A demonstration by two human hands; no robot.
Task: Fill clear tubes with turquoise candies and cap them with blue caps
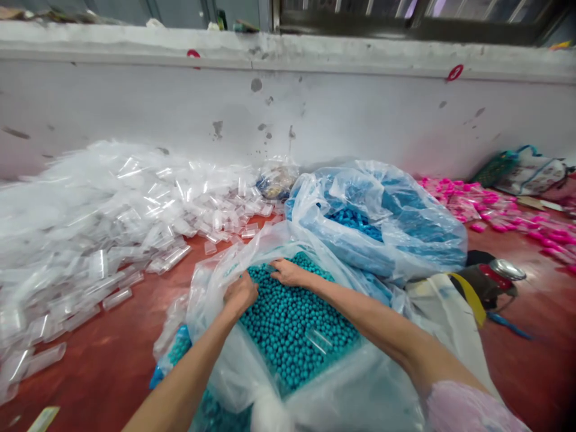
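Observation:
A translucent plastic bag (211,336) stands open before me, full of small round teal beads (288,336). Over the beads at the bag's left inner side is my left hand (242,294), its fingers curled closed. My right hand (290,273) reaches in from the right and hovers at or touches the beads near the far side, thumb and fingers bent together. Whatever either hand pinches is too small or hidden to make out. One clear plastic tube (319,340) lies on top of the beads, nearer to me.
A large heap of clear plastic tubes (108,210) covers the red floor (112,360) at left. Behind the beads sits a bag of blue pieces (387,210). Pink pieces (504,210) lie at right, near a dark object with a shiny round top (506,270). A white wall (360,108) closes the back.

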